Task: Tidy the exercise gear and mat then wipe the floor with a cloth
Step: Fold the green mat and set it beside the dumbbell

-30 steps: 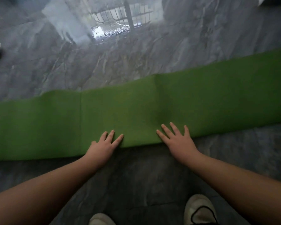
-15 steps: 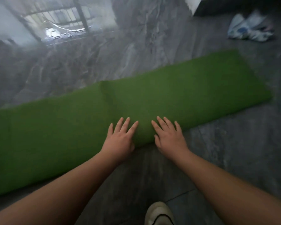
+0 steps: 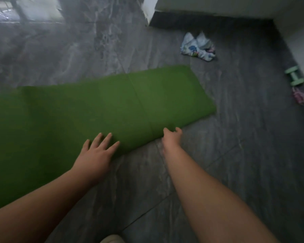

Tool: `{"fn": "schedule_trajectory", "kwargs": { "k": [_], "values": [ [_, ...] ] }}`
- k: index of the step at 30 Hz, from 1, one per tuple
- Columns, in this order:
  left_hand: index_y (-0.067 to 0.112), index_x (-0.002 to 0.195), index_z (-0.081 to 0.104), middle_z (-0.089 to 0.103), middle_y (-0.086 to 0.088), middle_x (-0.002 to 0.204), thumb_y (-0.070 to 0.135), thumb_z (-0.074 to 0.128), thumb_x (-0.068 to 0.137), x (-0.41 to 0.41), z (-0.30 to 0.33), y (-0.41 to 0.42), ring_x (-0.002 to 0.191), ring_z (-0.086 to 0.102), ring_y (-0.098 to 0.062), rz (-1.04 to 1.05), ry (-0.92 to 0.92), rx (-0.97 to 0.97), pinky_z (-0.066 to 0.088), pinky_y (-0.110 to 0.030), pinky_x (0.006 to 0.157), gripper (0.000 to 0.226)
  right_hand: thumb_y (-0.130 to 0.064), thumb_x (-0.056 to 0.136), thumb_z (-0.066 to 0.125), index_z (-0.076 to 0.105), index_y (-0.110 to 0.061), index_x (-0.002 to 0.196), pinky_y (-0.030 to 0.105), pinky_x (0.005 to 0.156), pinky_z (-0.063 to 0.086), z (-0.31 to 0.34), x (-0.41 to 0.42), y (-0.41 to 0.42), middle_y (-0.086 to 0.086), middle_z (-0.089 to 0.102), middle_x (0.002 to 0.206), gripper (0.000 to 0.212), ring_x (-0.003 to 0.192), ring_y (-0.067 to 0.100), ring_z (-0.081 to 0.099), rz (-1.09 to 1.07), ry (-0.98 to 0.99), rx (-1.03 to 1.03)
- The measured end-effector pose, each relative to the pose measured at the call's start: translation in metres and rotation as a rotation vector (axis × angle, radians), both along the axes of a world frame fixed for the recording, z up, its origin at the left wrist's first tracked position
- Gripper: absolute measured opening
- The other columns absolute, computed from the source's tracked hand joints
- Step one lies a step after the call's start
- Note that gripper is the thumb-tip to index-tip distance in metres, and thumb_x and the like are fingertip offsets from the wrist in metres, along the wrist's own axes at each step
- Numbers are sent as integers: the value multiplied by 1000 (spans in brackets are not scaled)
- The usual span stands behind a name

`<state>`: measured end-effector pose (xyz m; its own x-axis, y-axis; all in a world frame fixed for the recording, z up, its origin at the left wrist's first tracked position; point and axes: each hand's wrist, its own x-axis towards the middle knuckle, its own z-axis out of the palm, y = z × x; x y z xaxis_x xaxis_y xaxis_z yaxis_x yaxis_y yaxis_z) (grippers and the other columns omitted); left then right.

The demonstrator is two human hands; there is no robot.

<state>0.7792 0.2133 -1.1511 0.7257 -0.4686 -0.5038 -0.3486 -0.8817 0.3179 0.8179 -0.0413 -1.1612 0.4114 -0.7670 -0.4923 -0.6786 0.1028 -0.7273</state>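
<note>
Peeking in at the bottom edge is the pale toe of a shoe (image 3: 111, 239), mostly cut off. Above it both bare forearms reach out over the grey marbled floor (image 3: 235, 155). The left hand (image 3: 96, 151) lies flat with fingers straight and spread, its fingertips resting on the near edge of the green mat (image 3: 95, 106). The right hand (image 3: 171, 137) meets the same edge further right; its fingers curl at the rim, but motion blur hides whether they grip it or only touch. The mat lies folded lengthwise on the floor, its left end running out of view. Beyond its right end lies a crumpled patterned cloth (image 3: 197, 48). Far right, near the wall, sit a pale green dumbbell (image 3: 294, 78) and a blurred pink item (image 3: 299, 97) too indistinct to identify.
</note>
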Motion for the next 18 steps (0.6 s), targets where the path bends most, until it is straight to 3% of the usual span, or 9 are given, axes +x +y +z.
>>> {"fn": "schedule_trajectory", "kwargs": {
  "k": [3,7,10,15,18],
  "values": [
    [36,157,-4,-15,-1,165,26,37,99,-7,1,6,152,-12,-27,-53,28,54,5,-50,123,72,-7,89,64,38,-14,145,40,85,53,-4,4,-2,9,56,136,62,104,24,62,-221,-149,240],
    [38,156,-8,-15,1,165,28,41,96,-10,-3,16,152,-12,-24,-42,63,48,3,-46,124,78,-5,95,58,44,-16,141,30,67,46,3,6,-6,6,64,112,50,78,16,58,-274,-209,322],
    [40,155,-8,-13,3,166,26,45,93,-14,-5,21,153,-10,-23,-13,65,11,3,-45,123,83,-2,94,54,56,-19,127,28,67,44,11,9,-10,11,65,124,38,82,18,60,-270,-265,355],
    [40,155,-9,-14,3,165,26,44,92,-16,-4,30,152,-13,-22,-9,120,-4,-1,-43,123,84,2,88,58,47,-32,138,39,78,54,31,13,-2,5,66,120,61,95,24,66,-231,-390,310],
    [38,156,-2,-2,-2,167,23,48,93,-10,11,25,153,-5,-25,112,177,-170,6,-41,124,82,6,86,61,48,-24,136,45,91,53,40,8,10,4,67,111,60,102,26,66,-110,-399,148]
  ]
}}
